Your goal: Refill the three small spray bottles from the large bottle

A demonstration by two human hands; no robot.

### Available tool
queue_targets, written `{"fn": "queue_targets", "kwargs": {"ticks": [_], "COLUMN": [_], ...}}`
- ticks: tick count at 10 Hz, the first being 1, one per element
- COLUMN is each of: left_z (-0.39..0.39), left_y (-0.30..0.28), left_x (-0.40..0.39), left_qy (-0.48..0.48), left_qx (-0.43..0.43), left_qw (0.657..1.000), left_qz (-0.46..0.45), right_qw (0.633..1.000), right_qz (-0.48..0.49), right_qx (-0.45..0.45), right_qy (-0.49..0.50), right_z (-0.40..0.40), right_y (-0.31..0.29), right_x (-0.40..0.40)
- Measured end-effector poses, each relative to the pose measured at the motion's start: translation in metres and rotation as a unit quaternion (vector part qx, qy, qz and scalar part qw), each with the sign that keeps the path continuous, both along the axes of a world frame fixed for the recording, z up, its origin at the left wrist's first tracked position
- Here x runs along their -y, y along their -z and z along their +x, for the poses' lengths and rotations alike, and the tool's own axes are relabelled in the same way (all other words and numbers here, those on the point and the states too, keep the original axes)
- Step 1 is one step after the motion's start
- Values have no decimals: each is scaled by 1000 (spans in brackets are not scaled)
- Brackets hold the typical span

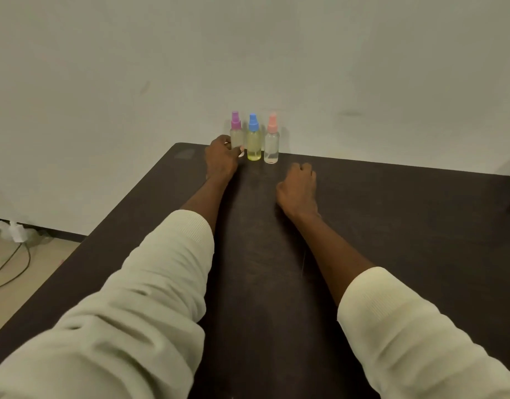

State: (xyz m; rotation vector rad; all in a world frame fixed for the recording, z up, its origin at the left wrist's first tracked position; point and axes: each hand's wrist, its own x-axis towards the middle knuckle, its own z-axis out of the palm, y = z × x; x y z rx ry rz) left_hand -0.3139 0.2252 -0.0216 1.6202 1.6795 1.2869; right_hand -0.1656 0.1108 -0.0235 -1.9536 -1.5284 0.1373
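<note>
Three spray bottles lined up at the desk's (392, 226) far edge.
Left hand (220, 156) grips the purple-capped bottle (236, 133); right hand (298, 188) rests loosely curled, holding nothing.

A dark table (406, 226) stands against a plain pale wall (104, 67). At left, beige floor (14, 277) shows with black cables (12, 269) and crumpled paper (16, 230).
</note>
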Motion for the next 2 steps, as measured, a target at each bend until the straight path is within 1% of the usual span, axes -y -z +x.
{"fn": "queue_targets", "kwargs": {"ticks": [1, 2], "left_z": [0, -1], "left_y": [-3, -4], "left_x": [5, 26], "left_qy": [5, -18], "left_qx": [-22, 16], "left_qw": [1000, 1000], "left_qz": [-11, -4], "right_qw": [999, 994], "right_qz": [-4, -3], "right_qx": [-41, -107], "right_qy": [-9, -20], "right_z": [1, 3], "right_y": [-3, -9], "right_x": [7, 16]}}
